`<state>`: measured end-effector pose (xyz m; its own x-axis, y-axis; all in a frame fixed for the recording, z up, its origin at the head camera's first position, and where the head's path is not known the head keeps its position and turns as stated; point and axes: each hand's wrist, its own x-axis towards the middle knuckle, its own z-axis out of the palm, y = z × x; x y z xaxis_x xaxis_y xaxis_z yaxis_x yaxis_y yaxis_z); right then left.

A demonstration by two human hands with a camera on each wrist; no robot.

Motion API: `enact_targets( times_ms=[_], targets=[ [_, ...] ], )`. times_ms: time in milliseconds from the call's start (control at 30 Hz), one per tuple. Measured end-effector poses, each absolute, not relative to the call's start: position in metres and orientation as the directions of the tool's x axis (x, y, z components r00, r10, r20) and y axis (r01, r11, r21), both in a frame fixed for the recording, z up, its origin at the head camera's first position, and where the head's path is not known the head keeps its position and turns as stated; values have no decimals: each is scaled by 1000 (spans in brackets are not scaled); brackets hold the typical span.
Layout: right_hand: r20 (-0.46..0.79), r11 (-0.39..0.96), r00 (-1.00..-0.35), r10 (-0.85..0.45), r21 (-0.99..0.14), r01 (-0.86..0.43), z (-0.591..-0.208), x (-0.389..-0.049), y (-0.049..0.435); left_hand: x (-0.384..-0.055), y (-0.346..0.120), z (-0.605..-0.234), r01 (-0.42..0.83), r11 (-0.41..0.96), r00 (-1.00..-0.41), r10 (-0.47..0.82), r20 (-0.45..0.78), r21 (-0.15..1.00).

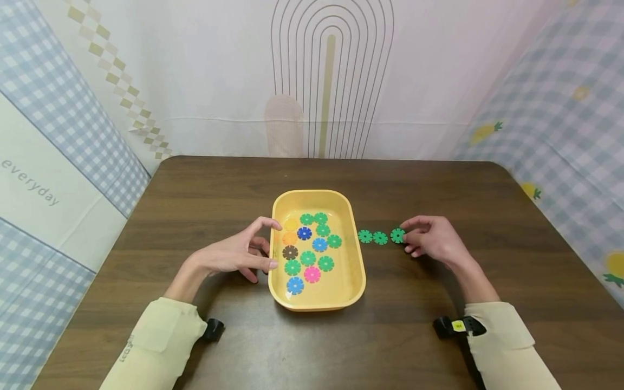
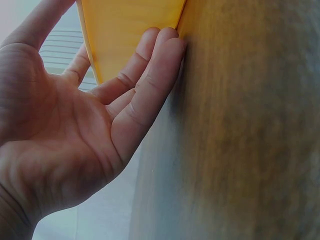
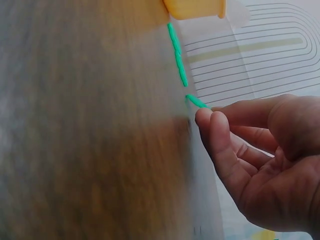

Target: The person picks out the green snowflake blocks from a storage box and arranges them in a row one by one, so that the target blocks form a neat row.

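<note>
Right hand [image 1: 431,238] pinches a green notched disc [image 1: 397,235] at the 3 o'clock side of a yellow tray [image 1: 359,265].
Seen from the head camera, the disc sits at the 3 o'clock end of a row running 9 to 3, a small gap from two green discs [image 1: 372,237] on the table [image 1: 234,189]. The tray's long axis runs roughly 12 to 6; inside are seven green discs, two light blue, two yellow-orange, one dark blue, one brown and one pink. The left hand [image 1: 241,252] is spread at the tray's 9 o'clock rim, touching it. Only the right wrist view shows the pinched disc tilted, its finger-side edge raised.
</note>
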<state>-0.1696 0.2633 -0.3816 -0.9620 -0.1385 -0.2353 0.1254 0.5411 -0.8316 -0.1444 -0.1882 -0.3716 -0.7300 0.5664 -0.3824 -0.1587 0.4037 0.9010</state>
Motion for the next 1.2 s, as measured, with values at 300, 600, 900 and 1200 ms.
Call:
enact_targets(
  times_ms=[300,600,900,1200],
  targets=[
    [-234,547,-962,-140,-828,121,-385,-169,264,-145,-188,-372,-159,408,-730,565,-385,899],
    [-230,555,-963,-139,-824,117,-387,-171,266,-144,-187,-371,-163,407,-732,561,-386,899],
    [-232,581,-964,-130,-806,115,-389,-173,266,-144,-188,-371,-166,401,-734,559,-385,901],
    [-168,607,-979,-116,-792,64,-376,-169,265,-144,-187,-371,-163,403,-731,563,-384,901]
  ],
)
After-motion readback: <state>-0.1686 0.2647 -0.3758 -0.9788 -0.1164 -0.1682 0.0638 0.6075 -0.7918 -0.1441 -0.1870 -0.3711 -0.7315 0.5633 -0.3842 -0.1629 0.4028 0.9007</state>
